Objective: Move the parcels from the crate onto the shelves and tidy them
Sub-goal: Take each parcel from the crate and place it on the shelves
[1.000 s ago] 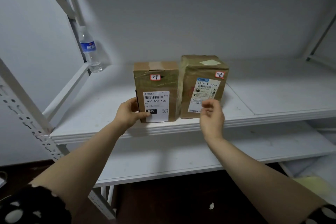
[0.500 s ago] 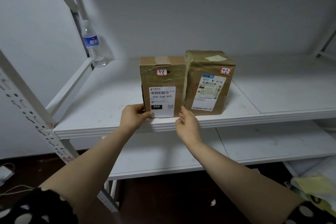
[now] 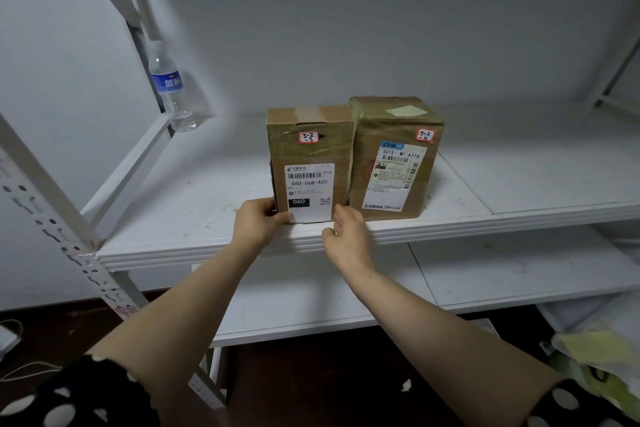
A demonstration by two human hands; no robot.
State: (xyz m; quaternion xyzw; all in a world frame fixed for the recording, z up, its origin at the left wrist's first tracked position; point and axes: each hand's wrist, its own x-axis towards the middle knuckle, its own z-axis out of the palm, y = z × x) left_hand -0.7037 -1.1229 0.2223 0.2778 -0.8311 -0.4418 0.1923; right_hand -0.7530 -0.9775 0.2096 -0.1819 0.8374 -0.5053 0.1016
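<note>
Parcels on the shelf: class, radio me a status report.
Left hand grips left parcel, lower corner. Right hand open at its other corner. Right parcel upright alongside on shelf.

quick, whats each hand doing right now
Left hand: holding the left parcel by its lower left corner.
Right hand: at that parcel's lower right corner; grip cannot be told.

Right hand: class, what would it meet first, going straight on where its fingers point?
Probably the left parcel, at its lower right front corner; the right hand may be touching it.
</note>
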